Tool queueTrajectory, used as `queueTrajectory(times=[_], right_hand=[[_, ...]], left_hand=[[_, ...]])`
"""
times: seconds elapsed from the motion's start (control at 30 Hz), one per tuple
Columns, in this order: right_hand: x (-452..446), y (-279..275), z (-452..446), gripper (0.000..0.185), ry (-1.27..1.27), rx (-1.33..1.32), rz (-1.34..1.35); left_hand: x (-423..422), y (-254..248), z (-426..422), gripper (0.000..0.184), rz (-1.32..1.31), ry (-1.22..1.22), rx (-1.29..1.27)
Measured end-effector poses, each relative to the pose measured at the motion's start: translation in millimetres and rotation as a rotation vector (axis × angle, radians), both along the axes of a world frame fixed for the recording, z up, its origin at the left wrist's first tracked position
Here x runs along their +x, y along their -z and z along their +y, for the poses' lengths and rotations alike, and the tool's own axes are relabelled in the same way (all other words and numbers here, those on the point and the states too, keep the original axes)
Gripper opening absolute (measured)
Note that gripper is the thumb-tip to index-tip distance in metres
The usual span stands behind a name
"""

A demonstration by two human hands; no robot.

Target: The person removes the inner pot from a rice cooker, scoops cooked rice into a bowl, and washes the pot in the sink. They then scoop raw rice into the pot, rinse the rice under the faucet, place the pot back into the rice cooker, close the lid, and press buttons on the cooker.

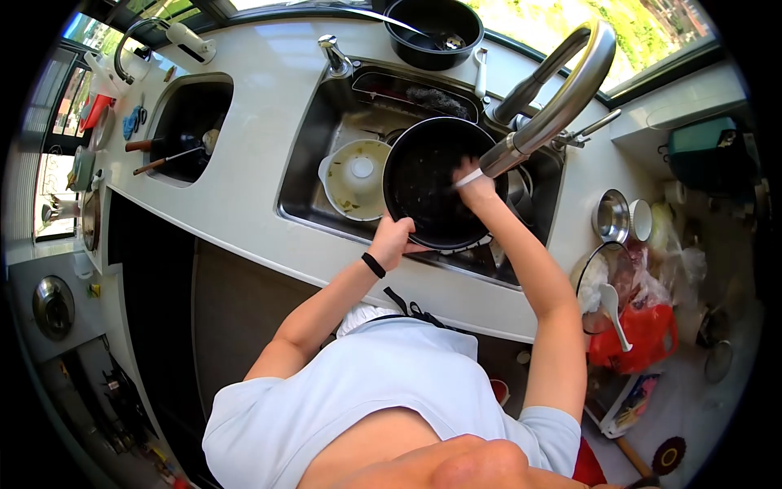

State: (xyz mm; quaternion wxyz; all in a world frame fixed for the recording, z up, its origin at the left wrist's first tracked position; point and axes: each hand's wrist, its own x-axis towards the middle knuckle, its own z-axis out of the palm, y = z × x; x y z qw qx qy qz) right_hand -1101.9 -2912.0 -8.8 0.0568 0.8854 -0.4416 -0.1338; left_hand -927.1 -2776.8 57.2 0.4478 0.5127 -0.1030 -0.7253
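Well, faucet (pixel 562 114) over pan (pixel 419 179), bowl (pixel 344 190) beside, left fingers (pixel 399 234) around rim, right fingers (pixel 467 171) too blurry.

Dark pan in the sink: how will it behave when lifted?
The pan should stay stiff; its rim looks evenly round. Probably awkward for its size: it's wide, and the left hand grips only the near edge, so the far side may dip. Possibly slippery if wet, being under the faucet.

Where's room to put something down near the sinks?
On the white countertop, between the small dark sink and the big steel sink. It's crowded in the steel sink, with the round black pan and round cream bowl, and at the right, by the shiny metal bowl and red plastic bag.
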Motion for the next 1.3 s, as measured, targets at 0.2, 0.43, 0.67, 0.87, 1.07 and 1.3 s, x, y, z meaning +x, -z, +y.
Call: queueTrajectory(times=[0.2,0.43,0.67,0.87,1.07,1.3], right_hand=[[50.6,-22.3,-6.0,0.041,0.088,0.469,-0.884],[9.3,-3.1,9.6,0.017,-0.128,0.433,-0.040],[46.7,-36.3,-5.5,0.023,0.484,-0.191,-0.837],[85.5,-2.5,-6.5,0.018,0.227,0.328,-1.464],[43.7,-75.2,30.5,0.019,-0.199,1.081,-0.289],[1.1,-66.9,-30.1,0.013,-0.669,-0.099,0.044]], left_hand=[[-13.0,-13.6,-3.9,0.043,-0.054,-0.026,-0.017],[10.1,0.5,-3.2,0.038,-0.001,-0.032,-0.012],[4.6,-0.3,-5.3,0.034,0.148,0.050,0.067],[-2.0,-4.4,-5.2,0.033,0.123,0.093,0.007],[11.9,-14.9,-4.8,0.037,-0.059,0.060,-0.041],[20.8,-15.7,-14.5,0.038,-0.017,0.280,0.063]])
